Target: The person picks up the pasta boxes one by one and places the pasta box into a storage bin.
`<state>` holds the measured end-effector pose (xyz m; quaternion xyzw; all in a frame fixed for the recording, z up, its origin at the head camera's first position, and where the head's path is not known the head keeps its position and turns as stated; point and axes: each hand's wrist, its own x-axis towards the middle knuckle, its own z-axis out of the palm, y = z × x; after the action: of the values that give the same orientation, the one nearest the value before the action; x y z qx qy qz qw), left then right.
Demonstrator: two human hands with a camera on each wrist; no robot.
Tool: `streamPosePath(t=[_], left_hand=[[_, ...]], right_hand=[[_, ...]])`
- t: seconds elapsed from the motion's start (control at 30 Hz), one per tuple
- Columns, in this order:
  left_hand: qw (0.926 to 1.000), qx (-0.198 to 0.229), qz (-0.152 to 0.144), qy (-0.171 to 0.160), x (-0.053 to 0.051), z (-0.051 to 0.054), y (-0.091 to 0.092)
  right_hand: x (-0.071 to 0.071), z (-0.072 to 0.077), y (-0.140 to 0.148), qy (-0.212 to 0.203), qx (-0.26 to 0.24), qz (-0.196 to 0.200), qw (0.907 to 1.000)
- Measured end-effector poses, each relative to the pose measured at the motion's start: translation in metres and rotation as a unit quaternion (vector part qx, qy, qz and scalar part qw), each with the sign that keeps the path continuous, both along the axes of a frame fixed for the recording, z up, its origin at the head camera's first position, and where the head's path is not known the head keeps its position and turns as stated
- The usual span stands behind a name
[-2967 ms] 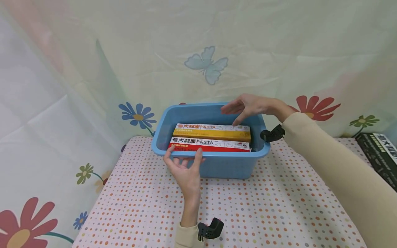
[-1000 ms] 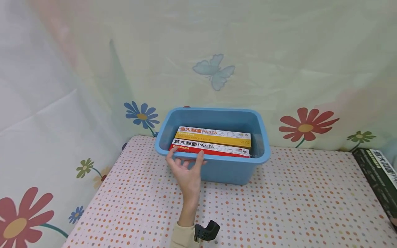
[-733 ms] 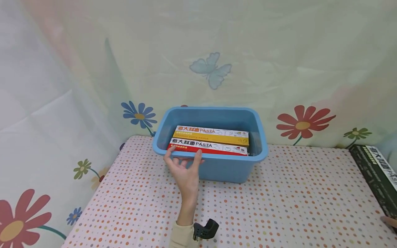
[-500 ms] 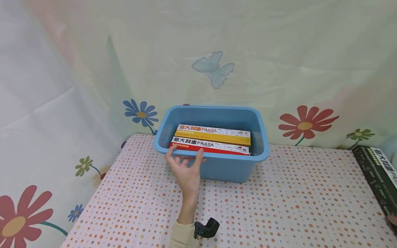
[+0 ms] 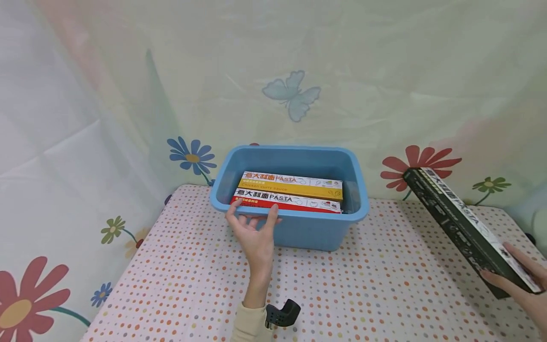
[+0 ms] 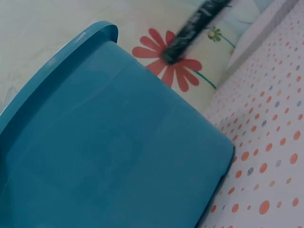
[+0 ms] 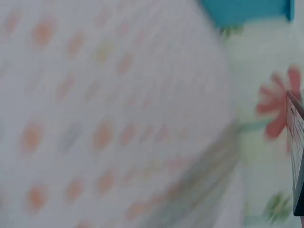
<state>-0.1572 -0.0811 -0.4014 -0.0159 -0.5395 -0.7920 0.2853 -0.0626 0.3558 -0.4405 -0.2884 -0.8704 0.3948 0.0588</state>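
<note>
My left hand (image 5: 254, 240) grips the front rim of a blue plastic tub (image 5: 314, 231), its thumb and a fingertip showing over the edge. Inside the tub lie two pasta boxes side by side, a yellow one (image 5: 295, 188) behind a red one (image 5: 290, 202). At the right of the head view, my right hand (image 5: 523, 289) holds a black pasta box (image 5: 461, 228) by its near end, thumb on one side and fingers on the other. That box is tilted, its far end raised. In the left wrist view the black box (image 6: 194, 33) shows blurred beyond the tub's wall (image 6: 114, 133).
A dotted cloth (image 5: 384, 285) covers the table. Behind it hangs a pale curtain (image 5: 363, 85) with printed flowers and a butterfly. A small dark object (image 5: 530, 238) sits at the table's right edge.
My right hand left the tub, went out of view, then took the black box at the right edge. The box is now lifted and shifted left. The left hand stays on the rim.
</note>
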Motion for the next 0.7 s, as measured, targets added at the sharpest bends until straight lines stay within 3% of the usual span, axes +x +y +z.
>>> streamPosePath(t=[0.13,0.37,0.47,0.53,0.7], left_hand=[[1.0000,0.006,0.002,-0.001,0.000,0.000,-0.001],[0.9999,0.009,0.005,0.002,0.000,-0.001,-0.002],[1.0000,0.006,0.003,0.006,-0.001,-0.002,-0.002],[0.9999,0.007,0.001,0.008,-0.001,-0.003,-0.001],[0.9997,0.020,-0.004,0.009,-0.001,-0.002,0.000]], right_hand=[[-0.013,0.023,-0.026,0.090,-0.009,0.096,0.9913],[-0.052,0.062,-0.068,0.206,0.013,0.251,0.9458],[-0.076,0.081,-0.084,0.212,0.034,0.308,0.9267],[-0.093,0.093,-0.096,0.221,0.050,0.349,0.9093],[-0.131,0.119,-0.131,0.248,0.068,0.461,0.8492]])
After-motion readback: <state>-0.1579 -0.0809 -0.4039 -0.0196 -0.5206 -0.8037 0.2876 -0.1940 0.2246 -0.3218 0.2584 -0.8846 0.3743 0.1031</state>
